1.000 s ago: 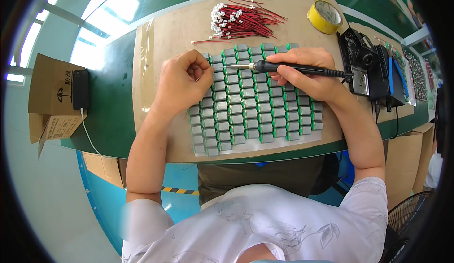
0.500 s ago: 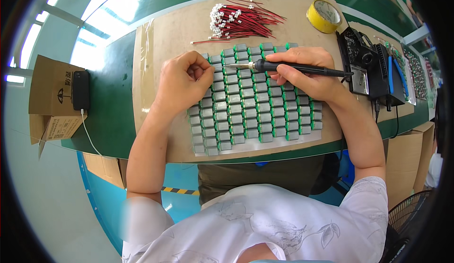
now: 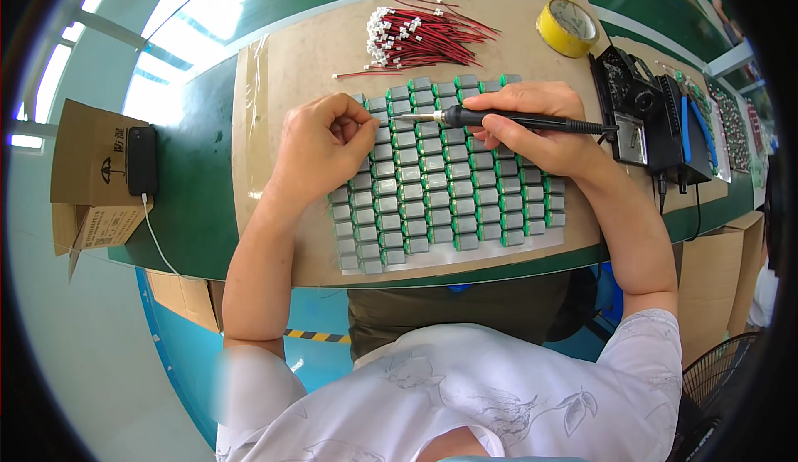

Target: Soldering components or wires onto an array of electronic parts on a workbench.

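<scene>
Rows of small grey blocks with green circuit-board edges [image 3: 436, 180] lie close together on a white sheet. My right hand [image 3: 540, 121] grips a black soldering iron [image 3: 499, 119] like a pen. Its metal tip points left and lies over the upper left part of the rows, close to my left fingers. Over the left edge of the rows, my left hand [image 3: 327, 142] is closed, with thumb and forefinger pinched near the tip. Whatever sits in that pinch is too small or too hidden to make out.
Beyond the blocks lies a pile of red and black wires with white connectors [image 3: 424, 36]. A yellow tape roll [image 3: 567, 27] is at the far right, near a black soldering station [image 3: 665, 121]. A cardboard box [image 3: 91, 163] with a black phone [image 3: 142, 160] stands left.
</scene>
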{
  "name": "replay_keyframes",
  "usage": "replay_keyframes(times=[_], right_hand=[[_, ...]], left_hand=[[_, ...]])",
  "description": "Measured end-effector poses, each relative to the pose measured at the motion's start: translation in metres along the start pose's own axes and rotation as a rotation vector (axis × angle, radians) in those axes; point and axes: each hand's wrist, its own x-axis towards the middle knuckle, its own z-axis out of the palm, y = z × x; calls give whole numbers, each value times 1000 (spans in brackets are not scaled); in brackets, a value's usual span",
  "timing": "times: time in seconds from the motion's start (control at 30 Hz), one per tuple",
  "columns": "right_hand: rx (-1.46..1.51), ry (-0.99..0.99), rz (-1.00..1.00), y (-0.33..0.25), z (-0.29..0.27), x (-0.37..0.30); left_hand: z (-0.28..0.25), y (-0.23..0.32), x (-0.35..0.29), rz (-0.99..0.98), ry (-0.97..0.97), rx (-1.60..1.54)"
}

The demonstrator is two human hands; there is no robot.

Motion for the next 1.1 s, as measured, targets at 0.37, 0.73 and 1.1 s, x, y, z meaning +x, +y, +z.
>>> replay_keyframes(times=[0.37, 0.73, 1.1], right_hand=[[4, -2, -4, -2, 1, 0], [76, 27, -2, -6, 1, 0], [37, -9, -26, -4, -1, 0]], left_hand=[[1, 4, -1, -9, 29, -25], [-2, 4, -2, 34, -13, 7], [-3, 4, -3, 66, -55, 25]])
